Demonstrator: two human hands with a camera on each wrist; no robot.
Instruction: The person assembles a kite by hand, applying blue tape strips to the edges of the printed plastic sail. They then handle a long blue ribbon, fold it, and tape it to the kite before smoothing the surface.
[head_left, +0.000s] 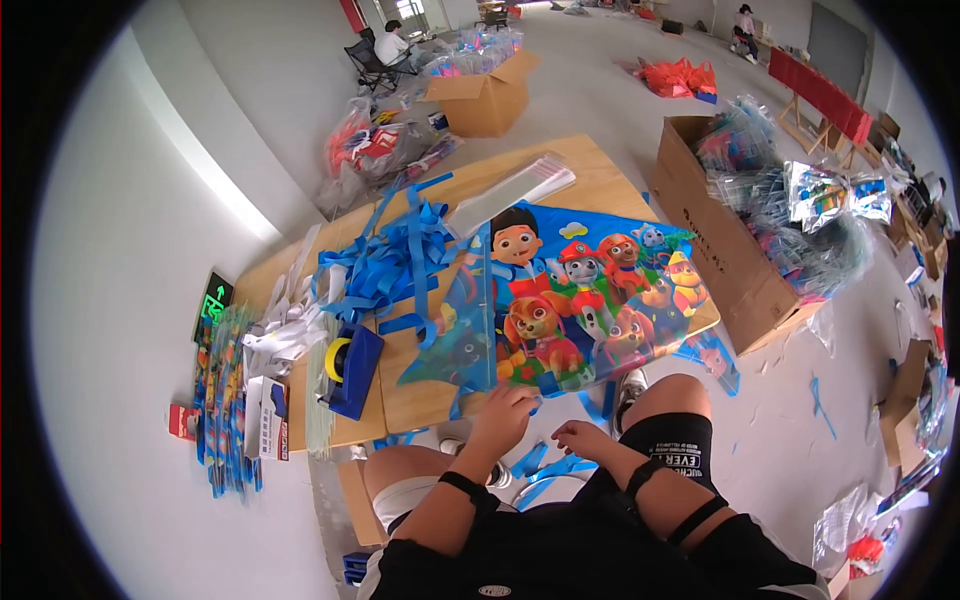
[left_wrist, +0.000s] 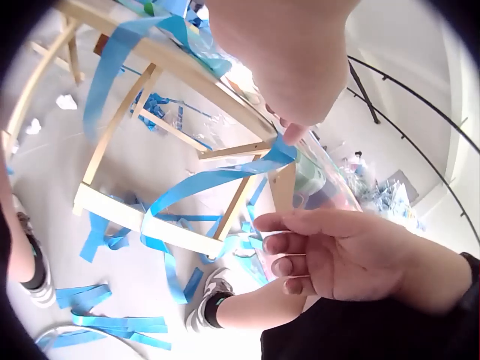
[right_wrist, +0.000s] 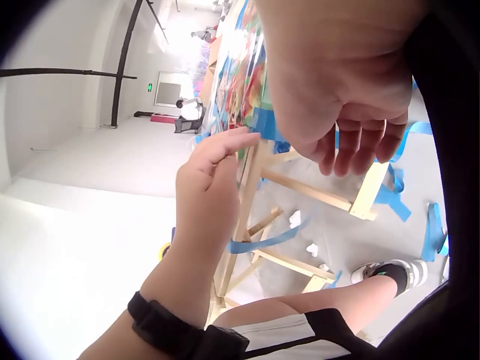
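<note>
Your left hand (head_left: 508, 408) is at the near table edge, its fingertips meeting a blue ribbon (left_wrist: 202, 181) that trails away below the tabletop; whether they pinch it or only press it, the views don't settle. Keeping the contact right at the edge probably lets the loose length hang free of the work. Your right hand (head_left: 582, 440) is just beside, fingers loosely bent and holding nothing, likely kept close so it can help.

Right in front of you, the printed sheet (head_left: 590, 290) lies flat on the wooden table (head_left: 590, 165), one edge toward you, presumably so that edge is easy to reach. To its left stands the tape dispenser (head_left: 357, 375), apart from the sheet yet within your reach. White strips (head_left: 285, 335) lie beyond it at the table's left side, and a heap of blue ribbons (head_left: 395, 260) sits behind, probably as supply. Past the heap, a stack of clear sleeves (head_left: 515, 195) rests aslant.

Off the table's right side, a long carton (head_left: 710, 240) brims with wrapped goods; farther off, another carton (head_left: 490, 110) is heaped too, likely for storage.
</note>
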